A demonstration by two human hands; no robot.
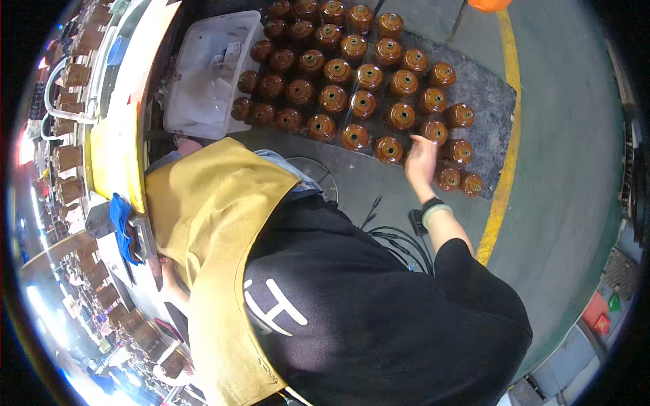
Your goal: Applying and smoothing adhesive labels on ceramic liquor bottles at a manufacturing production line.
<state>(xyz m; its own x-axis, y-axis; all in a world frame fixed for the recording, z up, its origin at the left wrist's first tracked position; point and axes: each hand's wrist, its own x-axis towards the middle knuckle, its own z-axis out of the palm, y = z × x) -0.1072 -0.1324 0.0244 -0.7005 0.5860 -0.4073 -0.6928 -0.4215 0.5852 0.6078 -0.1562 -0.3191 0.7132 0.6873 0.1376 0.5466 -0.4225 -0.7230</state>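
Observation:
Several glossy brown, domed round pieces (363, 104), each with a small hole in its top, stand in rows on a dark mat (484, 95) on the floor. My right hand (421, 162) reaches down among them, fingers apart, at the near edge of one brown piece (434, 131). Whether the fingertips touch it is hard to see. At the workbench edge, my left hand (174, 287) is beside a dark, narrow part (154, 272). The apron hides much of that hand, so its grip is unclear.
Left of the rows stands a white plastic bin (203, 81). Black cables (399, 243) lie on the floor near my right forearm. A yellow floor line (506, 155) runs beyond the mat. On the bench lie a blue cloth (122, 227) and more brown pieces (68, 159).

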